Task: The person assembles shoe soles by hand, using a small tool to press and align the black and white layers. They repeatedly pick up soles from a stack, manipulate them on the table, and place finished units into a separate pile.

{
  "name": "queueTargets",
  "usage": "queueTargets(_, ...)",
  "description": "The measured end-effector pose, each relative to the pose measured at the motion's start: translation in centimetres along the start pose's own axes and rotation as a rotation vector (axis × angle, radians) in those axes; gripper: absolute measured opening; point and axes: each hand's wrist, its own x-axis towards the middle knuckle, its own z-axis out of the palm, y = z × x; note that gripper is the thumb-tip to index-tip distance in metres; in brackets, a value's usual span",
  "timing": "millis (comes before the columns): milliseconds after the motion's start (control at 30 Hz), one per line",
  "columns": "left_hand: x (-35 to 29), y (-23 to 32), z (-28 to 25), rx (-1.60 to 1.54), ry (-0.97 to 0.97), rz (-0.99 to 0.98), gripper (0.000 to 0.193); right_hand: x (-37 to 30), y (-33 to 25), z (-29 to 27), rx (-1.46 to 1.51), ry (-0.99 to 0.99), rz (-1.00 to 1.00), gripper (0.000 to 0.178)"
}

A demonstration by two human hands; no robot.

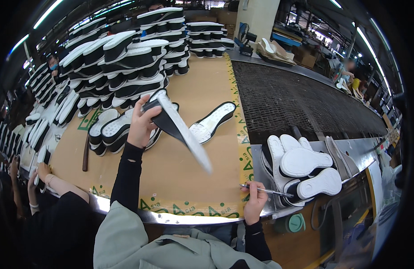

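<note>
My left hand (143, 120) is closed around one end of a black and white shoe sole (180, 127), which hangs tilted above the cardboard-covered table. The sole's lower end is blurred by motion. A clear-barrelled pen (272, 192) is pinched in my right hand (254, 201) near the table's front right edge. Just beyond the raised sole, another sole (213, 122) lies with its white inner side up. Several thick soles (113, 130) stand together left of my left hand. Beside my right hand is a pile of white-bottomed soles (307, 162) on a metal surface.
Tall stacks of black and white soles (122, 67) rise at the back left. A dark mesh conveyor (301, 98) runs along the right. A brown stick (85, 154) lies on the cardboard (171, 179). A co-worker's arm (63, 184) reaches in at left. A green-lidded container (296, 223) sits below the table's edge.
</note>
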Motion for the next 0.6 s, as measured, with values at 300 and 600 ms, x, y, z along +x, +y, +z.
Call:
queueTargets(300, -3.2, 0.4, 9.8, 0.884, -0.330, 0.603, 0.060, -0.1, 0.0, -0.2, 0.002, 0.038, -0.040, 0.019)
queueTargets(600, -7.9, -8.0, 8.4, 1.147, -0.807, 0.512, 0.080, -0.3, 0.0, 0.3, 0.061, 0.102, -0.061, 0.019)
